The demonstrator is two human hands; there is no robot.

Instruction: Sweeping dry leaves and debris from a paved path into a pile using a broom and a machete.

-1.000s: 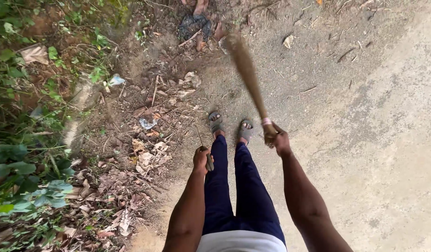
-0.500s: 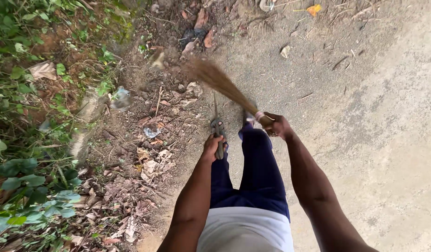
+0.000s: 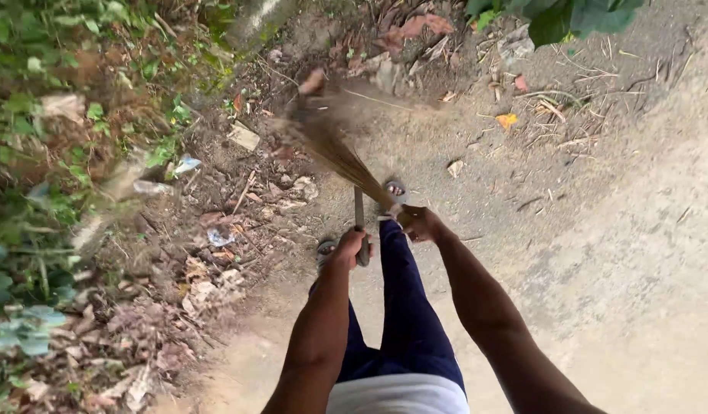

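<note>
Mid-sweep: right hand [image 3: 419, 224] fisted on broom [image 3: 335, 149] at centre frame, bristles blurred toward upper-left litter [image 3: 216, 238]; left hand [image 3: 350, 247] clenched on knife [image 3: 359, 230]; next probably another stroke leftward.

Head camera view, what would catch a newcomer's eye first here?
First the blurred brown broom, angled up and left from the right hand at mid-frame, its bristles over the dirt. Next the left hand beside it, gripping a slim dark tool that points upward. Then the dry leaf litter and green plants along the left edge of the pale path.
</note>
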